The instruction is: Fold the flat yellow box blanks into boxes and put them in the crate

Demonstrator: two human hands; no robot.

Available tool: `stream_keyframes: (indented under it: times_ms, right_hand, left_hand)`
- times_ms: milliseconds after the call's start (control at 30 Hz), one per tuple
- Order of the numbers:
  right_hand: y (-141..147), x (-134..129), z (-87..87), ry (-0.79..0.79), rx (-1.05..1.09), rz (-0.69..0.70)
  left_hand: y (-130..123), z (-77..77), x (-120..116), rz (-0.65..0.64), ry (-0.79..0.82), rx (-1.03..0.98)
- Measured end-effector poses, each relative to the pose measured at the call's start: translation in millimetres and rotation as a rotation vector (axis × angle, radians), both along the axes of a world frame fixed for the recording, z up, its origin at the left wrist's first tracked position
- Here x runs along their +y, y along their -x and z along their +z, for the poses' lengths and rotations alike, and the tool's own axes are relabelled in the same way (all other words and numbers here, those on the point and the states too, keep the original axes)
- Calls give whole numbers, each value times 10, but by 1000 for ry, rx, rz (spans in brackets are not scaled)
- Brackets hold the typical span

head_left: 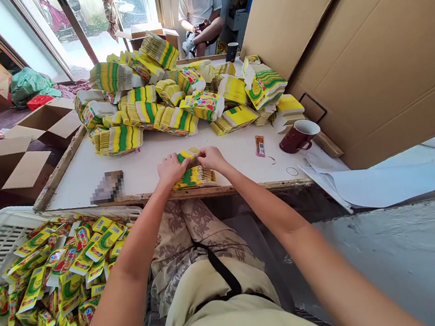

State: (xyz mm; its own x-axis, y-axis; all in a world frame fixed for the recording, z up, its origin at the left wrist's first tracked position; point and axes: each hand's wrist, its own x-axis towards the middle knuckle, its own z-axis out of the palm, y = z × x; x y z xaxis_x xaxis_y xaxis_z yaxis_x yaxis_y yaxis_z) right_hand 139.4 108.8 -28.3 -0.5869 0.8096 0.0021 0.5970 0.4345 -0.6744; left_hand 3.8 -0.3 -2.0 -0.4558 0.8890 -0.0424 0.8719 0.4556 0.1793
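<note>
My left hand (172, 169) is closed around the left side of a yellow-green flat carton (187, 155) near the table's front edge. My right hand (212, 158) is pinched at the right end of the same carton; its fingertips are small in view. Just below both hands, a stack of folded yellow-green cartons (195, 177) lies on the white tabletop (153, 158). Beyond them rises a large heap of bundled cartons (147, 113).
A maroon mug (296, 137) and a small red packet (259, 146) are to the right. A blurred flat object (107, 187) lies left. A white basket (1, 239) holds many yellow packs. Cardboard (383, 55) stands right; a person (200, 5) sits beyond the table.
</note>
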Motion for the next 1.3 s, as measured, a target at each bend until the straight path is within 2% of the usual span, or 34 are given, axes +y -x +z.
stream_keyframes:
  times_ms: [233,433,500,667,767,1000,1300]
  right_hand:
    - [-180,-1,188,-84,-123,269]
    - [-310,-38,232,-44,-181,485]
    - [-340,-39,210,-66,-172,470]
    - [-298,-50,91,-247,-117,218]
    - [-281,-91,25,-317,-129,143]
    - [-319,-105,-28,-371,-161,160]
    - [-33,67,58,-311,-219,135]
  left_hand:
    - [14,68,59,30,61,-64]
    - [8,68,43,29,57,-53]
    - [0,58,27,23,44,-42]
    - [-15,23,4,3,8,-6]
    - [-12,4,6,-1,7,5]
    - [-10,-21,18,-3,23,15]
    - [-1,-17,-3,-47,13,43]
